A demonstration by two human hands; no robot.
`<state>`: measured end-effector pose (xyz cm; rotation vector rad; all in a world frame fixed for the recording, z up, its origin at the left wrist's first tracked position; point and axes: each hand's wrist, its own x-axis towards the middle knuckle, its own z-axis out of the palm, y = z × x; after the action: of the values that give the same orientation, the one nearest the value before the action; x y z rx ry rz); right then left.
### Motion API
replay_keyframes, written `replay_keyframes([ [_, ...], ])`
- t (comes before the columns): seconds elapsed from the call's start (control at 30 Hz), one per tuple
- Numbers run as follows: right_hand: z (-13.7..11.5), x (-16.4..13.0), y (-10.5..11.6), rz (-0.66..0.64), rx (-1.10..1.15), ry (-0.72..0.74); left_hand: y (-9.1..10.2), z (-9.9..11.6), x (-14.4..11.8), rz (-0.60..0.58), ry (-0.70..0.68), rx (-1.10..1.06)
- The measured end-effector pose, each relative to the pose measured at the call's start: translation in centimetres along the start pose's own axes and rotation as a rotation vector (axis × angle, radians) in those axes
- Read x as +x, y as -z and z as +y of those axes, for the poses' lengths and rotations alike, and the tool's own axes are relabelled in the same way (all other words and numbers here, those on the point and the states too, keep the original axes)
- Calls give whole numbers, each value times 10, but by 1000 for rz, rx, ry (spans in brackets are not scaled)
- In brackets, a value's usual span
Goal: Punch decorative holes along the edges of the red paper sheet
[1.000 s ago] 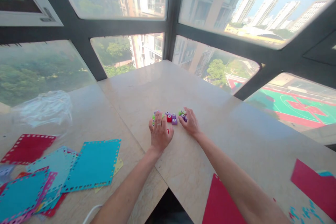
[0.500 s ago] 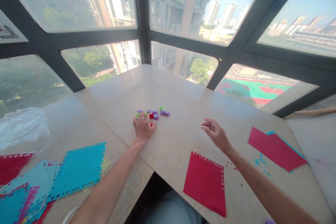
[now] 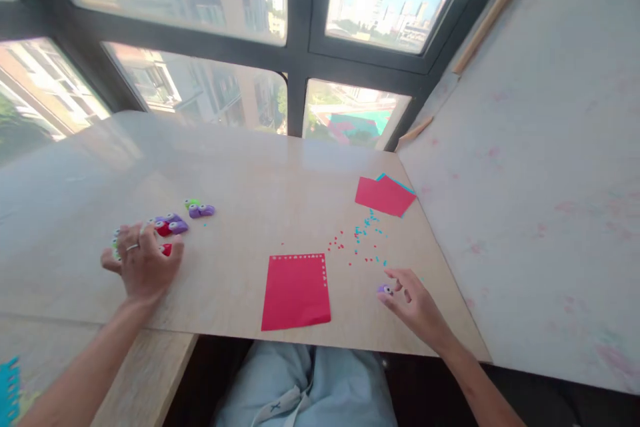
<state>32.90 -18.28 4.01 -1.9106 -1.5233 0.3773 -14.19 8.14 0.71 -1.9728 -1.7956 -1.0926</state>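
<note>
My left hand (image 3: 145,260) lies spread over a cluster of small craft punches at the left, its fingers apart and covering some of them. Purple punches (image 3: 173,223) and a red punch (image 3: 166,250) show beside its fingers. Just beyond, a green punch (image 3: 192,203) and purple punches (image 3: 201,211) stand together. On the right, my right hand (image 3: 413,303) has its thumb and fingers parted around a single purple punch (image 3: 385,289) on the table. Between the hands is a red sheet of paper (image 3: 296,293) with punched holes along its top and upper right edges.
Red and blue paper pieces (image 3: 385,197) lie at the far right of the table (image 3: 240,180), near the wall (image 3: 525,213). Tiny red and blue paper bits (image 3: 363,230) are scattered in front of them. Blue paper (image 3: 9,387) shows at the lower left. Windows border the back.
The view has turned right. My right hand has come down and nearer, reaching the lone purple punch by the table's front. My left hand stays over the cluster of punches.
</note>
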Motion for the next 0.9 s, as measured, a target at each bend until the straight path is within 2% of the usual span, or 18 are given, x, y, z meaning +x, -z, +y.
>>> replay_keyframes([
  [0.1, 4, -14, -18, 2, -44, 25, 3, 15, -2, 26, -143, -106],
  [0.17, 7, -15, -25, 32, -41, 28, 5, 35, -4, -11, -219, -148],
  [0.23, 7, -12, -26, 59, -11, 30, 11, 65, -6, -71, -275, -146],
  [0.3, 2, -7, -24, 92, 34, 24, 21, 100, -9, -95, -271, -155],
  [0.4, -17, -2, -24, 160, 101, 17, 40, 155, -19, -175, -275, -303],
  [0.47, -36, -1, -31, 198, 139, 28, 54, 188, -30, -354, -297, -500],
  [0.57, -66, -3, -51, 201, 177, 82, 72, 227, -52, -735, -167, -769],
  [0.67, -90, -8, -70, 168, 211, 199, 83, 249, -71, -989, 67, -956],
  [0.7, -95, -9, -75, 161, 221, 238, 84, 251, -76, -1040, 144, -1008],
  [0.8, -101, -13, -85, 149, 232, 325, 86, 247, -85, -1024, 379, -1093],
  [0.83, -101, -13, -88, 147, 229, 350, 87, 243, -87, -1026, 429, -1112],
  [0.9, -100, -12, -93, 154, 218, 414, 90, 234, -90, -1032, 438, -1125],
])
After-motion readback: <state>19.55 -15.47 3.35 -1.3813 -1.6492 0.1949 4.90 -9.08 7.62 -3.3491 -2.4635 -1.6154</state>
